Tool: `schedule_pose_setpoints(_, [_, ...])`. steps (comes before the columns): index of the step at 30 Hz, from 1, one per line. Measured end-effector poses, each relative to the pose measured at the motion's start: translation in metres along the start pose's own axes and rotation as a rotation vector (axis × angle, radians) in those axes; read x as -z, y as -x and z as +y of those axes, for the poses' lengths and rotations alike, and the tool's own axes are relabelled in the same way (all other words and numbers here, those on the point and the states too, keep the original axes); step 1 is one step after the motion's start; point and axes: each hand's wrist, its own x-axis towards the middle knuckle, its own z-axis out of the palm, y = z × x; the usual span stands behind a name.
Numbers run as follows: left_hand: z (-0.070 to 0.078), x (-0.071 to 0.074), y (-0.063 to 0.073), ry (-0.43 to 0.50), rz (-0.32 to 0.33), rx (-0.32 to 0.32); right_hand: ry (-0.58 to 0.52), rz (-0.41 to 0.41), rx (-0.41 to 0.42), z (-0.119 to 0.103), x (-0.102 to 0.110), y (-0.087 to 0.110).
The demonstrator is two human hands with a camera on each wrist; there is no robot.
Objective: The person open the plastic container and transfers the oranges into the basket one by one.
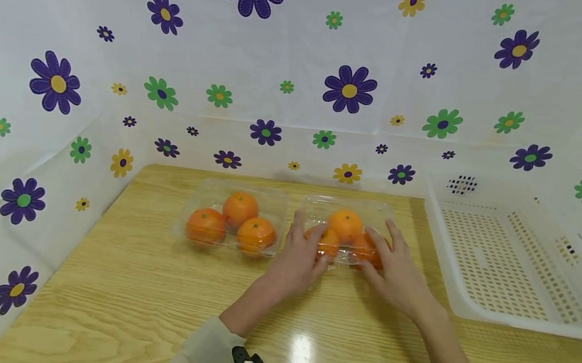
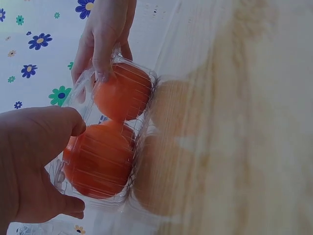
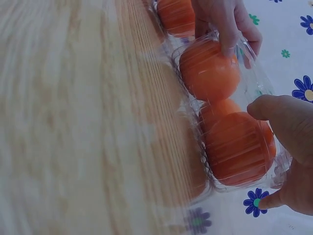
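Note:
In the head view, a clear plastic clamshell container (image 1: 353, 206) with three mandarins (image 1: 345, 226) stands at the middle of the table. My left hand (image 1: 296, 256) holds its left side, thumb at the front and fingers spread over the edge. On its right side my right hand (image 1: 400, 273) holds it the same way. Both wrist views show mandarins (image 2: 100, 161) behind the clear wall, with a thumb and fingers about the rim. To the left of this container, a second clear clamshell container (image 1: 274, 200) holds three more mandarins (image 1: 240, 209).
A white perforated plastic basket (image 1: 471, 301) stands on the right side of the wooden table (image 1: 123, 293). A white cloth with flower prints (image 1: 281, 49) hangs behind the table and along both sides.

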Motion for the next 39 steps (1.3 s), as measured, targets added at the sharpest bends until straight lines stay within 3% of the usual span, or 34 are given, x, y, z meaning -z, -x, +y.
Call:
schedule_pose_setpoints(7, [0.0029, 0.002, -0.0015, 0.003, 0.021, 0.011, -0.046, 0.028, 0.002, -0.0004, -0.0003, 0.0003])
schedule_pose_setpoints(15, [0.0009, 0.0017, -0.0025, -0.003, 0.001, 0.046, -0.011, 0.031, 0.015, -0.0022, -0.0015, -0.0002])
schedule_pose_setpoints(19, [0.0007, 0.003, -0.0042, -0.024, 0.027, 0.035, -0.001, 0.043, 0.018, -0.0032, -0.002, -0.0022])
schedule_pose_setpoints(27, [0.0028, 0.0032, -0.0039, -0.066, 0.037, 0.036, 0.016, 0.002, -0.014, -0.0033, -0.0022, -0.0026])
schedule_pose_setpoints(39, [0.0072, 0.0047, -0.0036, -0.103, 0.018, 0.088, 0.022, -0.006, -0.016, -0.0055, -0.0024, -0.0017])
